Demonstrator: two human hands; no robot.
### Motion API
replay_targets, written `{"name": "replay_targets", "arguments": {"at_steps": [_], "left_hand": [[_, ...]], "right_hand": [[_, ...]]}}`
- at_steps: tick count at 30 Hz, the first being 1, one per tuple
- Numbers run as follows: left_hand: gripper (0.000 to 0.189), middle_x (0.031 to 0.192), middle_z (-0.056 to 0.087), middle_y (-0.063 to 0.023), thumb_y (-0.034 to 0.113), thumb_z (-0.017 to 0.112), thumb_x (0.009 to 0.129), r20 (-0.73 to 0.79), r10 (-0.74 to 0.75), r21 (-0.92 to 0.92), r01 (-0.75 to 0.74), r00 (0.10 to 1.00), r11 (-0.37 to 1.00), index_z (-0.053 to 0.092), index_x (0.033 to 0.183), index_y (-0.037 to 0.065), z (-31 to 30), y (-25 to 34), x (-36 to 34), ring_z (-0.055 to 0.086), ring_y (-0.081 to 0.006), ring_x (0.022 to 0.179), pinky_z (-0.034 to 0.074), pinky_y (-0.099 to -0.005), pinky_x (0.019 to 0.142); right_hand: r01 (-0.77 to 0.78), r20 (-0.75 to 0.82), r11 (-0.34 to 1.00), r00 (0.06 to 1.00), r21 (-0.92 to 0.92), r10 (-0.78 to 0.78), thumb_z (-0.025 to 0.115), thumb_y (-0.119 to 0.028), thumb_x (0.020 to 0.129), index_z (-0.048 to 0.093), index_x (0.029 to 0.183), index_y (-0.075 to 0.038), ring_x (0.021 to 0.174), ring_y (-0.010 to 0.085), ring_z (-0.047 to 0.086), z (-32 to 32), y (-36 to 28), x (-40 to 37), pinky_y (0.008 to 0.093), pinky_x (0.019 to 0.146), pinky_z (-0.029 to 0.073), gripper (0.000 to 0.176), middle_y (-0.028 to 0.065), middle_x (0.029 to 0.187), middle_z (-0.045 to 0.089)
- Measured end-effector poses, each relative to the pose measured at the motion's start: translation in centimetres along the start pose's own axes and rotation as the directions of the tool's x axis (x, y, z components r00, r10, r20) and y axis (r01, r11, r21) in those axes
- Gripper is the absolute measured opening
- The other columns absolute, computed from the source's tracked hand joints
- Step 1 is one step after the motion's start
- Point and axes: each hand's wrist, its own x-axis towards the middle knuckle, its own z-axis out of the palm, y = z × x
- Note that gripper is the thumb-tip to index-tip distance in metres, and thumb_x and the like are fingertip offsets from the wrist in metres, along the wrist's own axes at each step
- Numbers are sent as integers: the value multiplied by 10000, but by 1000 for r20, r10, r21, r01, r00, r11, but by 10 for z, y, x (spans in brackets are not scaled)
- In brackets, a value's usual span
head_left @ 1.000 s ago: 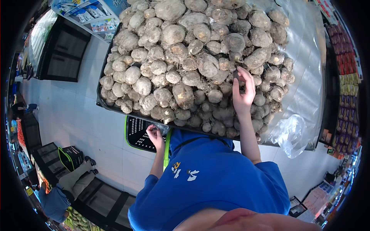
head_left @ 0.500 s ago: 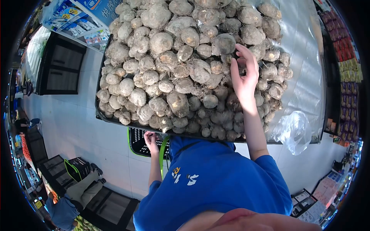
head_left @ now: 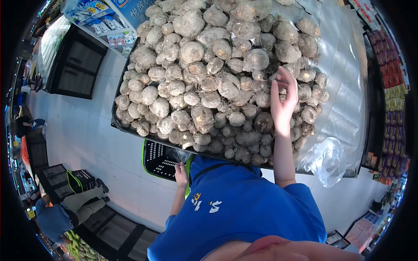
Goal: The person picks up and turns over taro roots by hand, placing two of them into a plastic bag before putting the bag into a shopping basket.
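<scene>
My right hand (head_left: 284,102) is over the right part of a large heap of round, dirt-covered, hairy root vegetables (head_left: 202,85). Its thumb and fingers are apart, with nothing visible between them, and the fingertips are close to the vegetables. Lower left, my left hand (head_left: 181,175) is beside the green rim and handle of a black basket (head_left: 157,161). Its fingers are loosely bent and slightly apart, and nothing shows in them. Clear plastic lies inside the basket.
A crumpled clear plastic bag (head_left: 327,161) lies at the display's lower right edge, beside a silvery sheet (head_left: 342,91). Another person (head_left: 65,213) stands at the lower left near dark cabinets and a second basket (head_left: 80,180). Packaged goods stand on a shelf (head_left: 102,21) at the upper left.
My right hand has moved slightly right and down, off the large round vegetable near its fingertips. My left hand has shifted right and down beside the basket. The whole view has tilted slightly.
</scene>
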Motion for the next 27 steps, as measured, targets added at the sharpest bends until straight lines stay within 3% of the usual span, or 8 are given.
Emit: {"name": "replay_targets", "arguments": {"at_steps": [2,3,6,9,13,18,23,27], "left_hand": [[390,834,590,-200,374,386,893,-98,33,-57,-38,995,998,481,972,4,3,-3,-4,571,-300,789,423,-375,710],[386,766,580,-170,375,384,894,-186,47,-13,-50,981,999,483,948,5,6,-2,-5,557,-261,722,423,-361,673],[359,767,556,-97,369,378,899,-104,-18,-94,8,994,996,512,956,41,0,2,-6,495,-169,692,410,-311,672],[357,815,556,-86,359,367,905,-74,-10,-138,0,997,990,513,970,40,9,-14,13,495,-157,739,400,-294,697],[334,883,574,-132,318,381,911,-44,156,-89,-159,987,983,493,999,16,17,9,8,537,-210,822,408,-308,754],[335,891,586,-171,319,394,908,-61,144,41,-142,988,989,471,1004,7,9,15,15,566,-260,841,423,-347,743],[326,830,584,-209,331,398,902,-108,138,96,-128,984,987,456,957,15,5,14,16,579,-320,790,426,-398,683],[277,727,587,-209,298,430,892,-164,171,107,-155,971,982,449,928,24,15,9,11,592,-340,687,432,-403,590]], "right_hand": [[-73,-2,997,997,13,73,540,21,772,523,1094,-59,869,156,513,-6,3,0,263,735,427,332,85,1080,524],[-39,-15,998,999,45,40,541,12,775,525,1090,-56,864,157,517,-8,4,3,264,730,426,322,82,1060,532],[-60,-52,988,996,140,68,548,-3,776,536,1075,-53,861,152,521,-15,7,4,263,726,425,303,81,1024,547],[-87,-112,984,988,155,105,548,0,775,538,1072,-51,863,153,524,-23,12,2,264,727,426,302,84,1022,548],[-92,-141,990,984,106,107,543,9,777,541,1067,-47,870,154,526,-34,16,-4,267,733,429,294,90,1017,551],[-118,-167,992,978,45,124,548,13,771,546,1056,-44,851,159,521,-31,17,-4,262,727,428,291,93,1030,552],[-16,-58,1000,998,-7,16,548,-6,768,543,1057,-56,865,189,525,-20,-1,17,269,745,421,293,102,1012,552],[252,4,959,967,-131,-254,538,13,723,501,1106,-74,966,289,496,-8,1,63,352,829,399,395,123,1037,532]]}}
